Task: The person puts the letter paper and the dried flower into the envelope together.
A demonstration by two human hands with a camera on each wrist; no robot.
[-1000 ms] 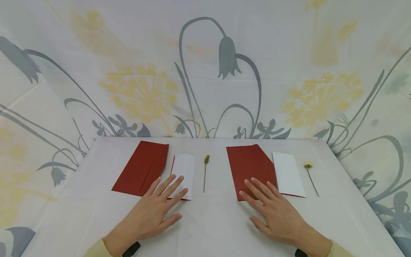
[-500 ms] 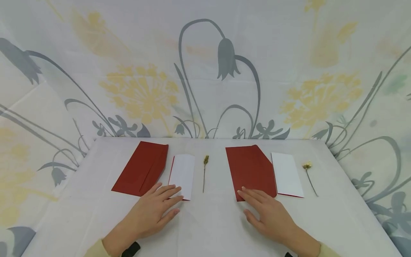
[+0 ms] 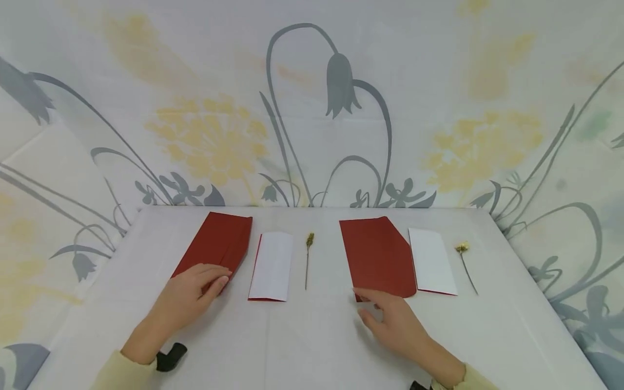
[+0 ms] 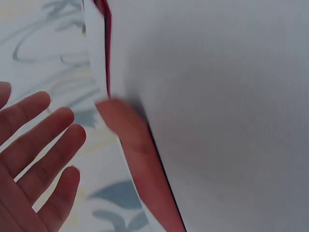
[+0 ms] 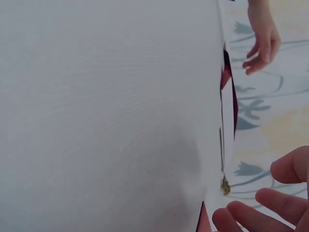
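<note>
Head view shows the left red envelope (image 3: 219,233) on the worktop (image 3: 292,346), partly under and beyond the left hand (image 3: 179,300), long axis slanting away rightward, the right hand (image 3: 392,319) well apart, both hands' fingers loosely parted, holding nothing.

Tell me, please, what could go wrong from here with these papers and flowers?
The right hand is at the near edge of the right red envelope, which lies close beside a white card; sliding the envelope could drag the card.
The left hand covers part of the left red envelope; pressing there might crease it.
The middle dried flower has a thin stem; a careless brush could snap it.
</note>
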